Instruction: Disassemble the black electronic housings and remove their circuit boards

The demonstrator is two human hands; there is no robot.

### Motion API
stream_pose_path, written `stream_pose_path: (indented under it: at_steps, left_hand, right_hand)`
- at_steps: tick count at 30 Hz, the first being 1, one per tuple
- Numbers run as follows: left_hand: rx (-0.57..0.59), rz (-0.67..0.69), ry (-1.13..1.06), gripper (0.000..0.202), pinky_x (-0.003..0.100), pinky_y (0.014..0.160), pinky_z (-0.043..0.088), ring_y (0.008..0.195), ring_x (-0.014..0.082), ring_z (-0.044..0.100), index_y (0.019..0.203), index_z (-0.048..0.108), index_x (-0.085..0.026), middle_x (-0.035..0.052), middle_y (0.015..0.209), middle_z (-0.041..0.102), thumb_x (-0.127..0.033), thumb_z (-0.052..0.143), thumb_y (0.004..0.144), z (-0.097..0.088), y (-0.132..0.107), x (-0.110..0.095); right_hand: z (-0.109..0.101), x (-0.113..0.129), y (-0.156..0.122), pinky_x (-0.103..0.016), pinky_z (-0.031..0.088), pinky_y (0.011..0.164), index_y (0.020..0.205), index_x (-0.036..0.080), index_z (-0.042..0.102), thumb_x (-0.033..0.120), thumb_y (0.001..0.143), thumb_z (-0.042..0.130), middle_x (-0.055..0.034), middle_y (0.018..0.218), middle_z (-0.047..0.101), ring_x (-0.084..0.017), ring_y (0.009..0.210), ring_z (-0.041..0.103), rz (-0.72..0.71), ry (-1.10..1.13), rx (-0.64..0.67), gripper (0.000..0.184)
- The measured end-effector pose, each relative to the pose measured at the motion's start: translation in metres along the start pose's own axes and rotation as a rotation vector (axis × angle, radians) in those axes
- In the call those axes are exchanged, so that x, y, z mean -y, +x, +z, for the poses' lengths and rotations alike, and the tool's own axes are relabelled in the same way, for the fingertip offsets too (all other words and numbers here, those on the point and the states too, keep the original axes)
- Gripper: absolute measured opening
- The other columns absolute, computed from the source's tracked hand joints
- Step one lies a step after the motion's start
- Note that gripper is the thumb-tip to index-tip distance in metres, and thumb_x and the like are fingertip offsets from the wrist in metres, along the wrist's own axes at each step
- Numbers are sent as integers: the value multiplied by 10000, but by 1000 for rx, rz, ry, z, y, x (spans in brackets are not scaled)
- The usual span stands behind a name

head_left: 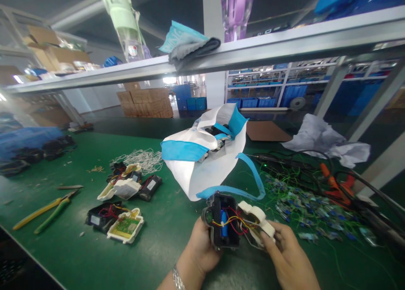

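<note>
My left hand [202, 245] is closed round a black plastic housing [217, 226], its open side facing up. Inside lies a blue battery cell [224, 222]. Red, yellow and black wires [236, 220] run from the housing to a white plastic cover [256, 216], which my right hand [283, 250] grips by its right edge. Just beyond them stands a white and blue bag [209, 172], its mouth open, with dark parts inside. To the left lie more opened units, among them a black housing [101, 217] and a white cover with a green circuit board [126, 226].
Yellow-green handled pliers [52, 210] lie at the left. White wires [142, 160] are heaped behind the opened units. On the right are small circuit boards with green wires [313, 203], black cables and an orange-handled tool [335, 182]. A shelf [268, 49] crosses above the green table [164, 243].
</note>
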State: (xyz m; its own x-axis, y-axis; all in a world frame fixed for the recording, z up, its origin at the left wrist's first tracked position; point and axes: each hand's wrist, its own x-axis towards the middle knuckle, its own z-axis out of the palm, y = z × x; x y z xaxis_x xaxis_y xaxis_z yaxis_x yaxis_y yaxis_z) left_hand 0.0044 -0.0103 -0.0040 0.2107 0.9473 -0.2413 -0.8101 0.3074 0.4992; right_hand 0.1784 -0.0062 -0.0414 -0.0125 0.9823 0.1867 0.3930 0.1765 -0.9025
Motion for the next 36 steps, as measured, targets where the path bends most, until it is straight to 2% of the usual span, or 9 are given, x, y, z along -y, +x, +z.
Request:
stream_pose_path:
  at_steps: [4, 10, 15, 17, 19, 22, 24, 30, 36]
  left_hand:
    - [-147, 141, 197, 171, 225, 547, 396, 523, 100, 504, 642, 584, -107, 8, 584, 581, -235, 667, 564, -2, 3, -2]
    - [-105, 3, 474, 221, 216, 549, 372, 528, 105, 507, 699, 592, -89, 27, 582, 582, -274, 646, 593, -9, 8, 0]
    - [-82, 63, 719, 213, 247, 613, 386, 605, 139, 541, 812, 598, -75, 53, 659, 612, -167, 521, 636, -15, 13, 2]
    - [-199, 269, 944, 203, 280, 654, 393, 674, 162, 546, 816, 599, -95, 65, 724, 618, -138, 465, 670, -16, 11, 2]
    - [-281, 662, 1191, 183, 313, 714, 390, 761, 177, 535, 825, 597, -126, 70, 803, 612, -144, 447, 721, -15, 7, 4]
    - [-84, 1171, 1422, 163, 319, 748, 377, 797, 164, 505, 875, 585, -155, 54, 836, 600, -142, 475, 756, -9, -4, 11]
    - [70, 1271, 1517, 190, 320, 732, 368, 775, 158, 490, 916, 576, -160, 43, 828, 606, -115, 486, 754, -1, -11, 16]
    - [106, 1151, 1718, 173, 365, 748, 312, 784, 175, 468, 901, 589, -181, 23, 827, 622, -143, 476, 775, 15, -15, 21]
    - [111, 1036, 1528, 164, 317, 705, 332, 711, 143, 445, 709, 527, -154, 27, 689, 541, -183, 410, 820, 6, -13, 17]
  right_hand:
    - [-9, 2, 7, -291, 490, 633, 942, 172, 454, 589, 670, 493, -65, 811, 599, -220, 719, 582, 118, 34, -86, 499]
    - [-12, 8, 11, -321, 472, 685, 920, 166, 459, 627, 642, 487, -81, 839, 595, -233, 764, 572, 122, 68, -179, 539]
    - [-15, 10, 10, -330, 468, 705, 926, 164, 461, 643, 644, 457, -91, 857, 599, -244, 802, 571, 101, 0, -206, 556]
    - [-16, 11, 9, -317, 473, 700, 934, 166, 461, 632, 673, 435, -87, 861, 600, -236, 802, 575, 70, -34, -205, 535]
    - [-15, 9, 7, -298, 477, 696, 963, 171, 464, 598, 718, 425, -78, 881, 601, -222, 808, 580, 7, -82, -192, 494]
    - [-13, 7, 1, -262, 486, 699, 1001, 183, 465, 527, 781, 423, -61, 917, 600, -199, 828, 583, -101, -153, -167, 410]
    - [-12, 9, -3, -244, 491, 715, 998, 195, 473, 482, 812, 421, -48, 933, 599, -184, 838, 584, -190, -203, -168, 346]
    - [-11, 20, -11, -228, 505, 725, 1039, 209, 469, 378, 871, 388, -34, 977, 594, -163, 831, 593, -465, -383, -174, 252]
    - [-13, 25, -8, -244, 509, 740, 1090, 206, 450, 328, 884, 362, -40, 1006, 587, -166, 857, 588, -551, -458, -148, 256]
